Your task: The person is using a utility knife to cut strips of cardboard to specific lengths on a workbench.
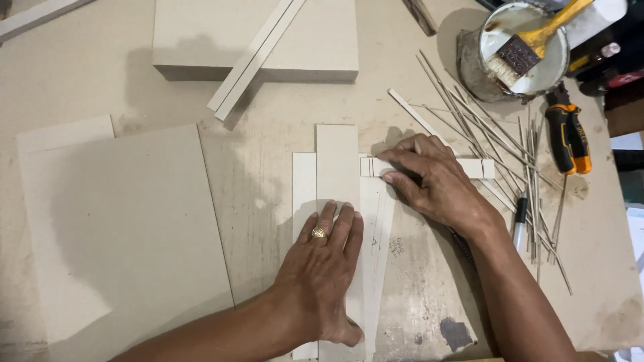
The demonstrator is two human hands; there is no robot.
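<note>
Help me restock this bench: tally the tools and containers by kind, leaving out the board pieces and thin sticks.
Tin can of glue: 1
Brush with yellow handle: 1
Pliers with orange and black grips: 1
Pen: 1
Total: 4

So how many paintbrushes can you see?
1. The paintbrush, with a yellow handle, rests in the glue can at the top right, beyond the right hand. More may be hidden off frame.
</note>
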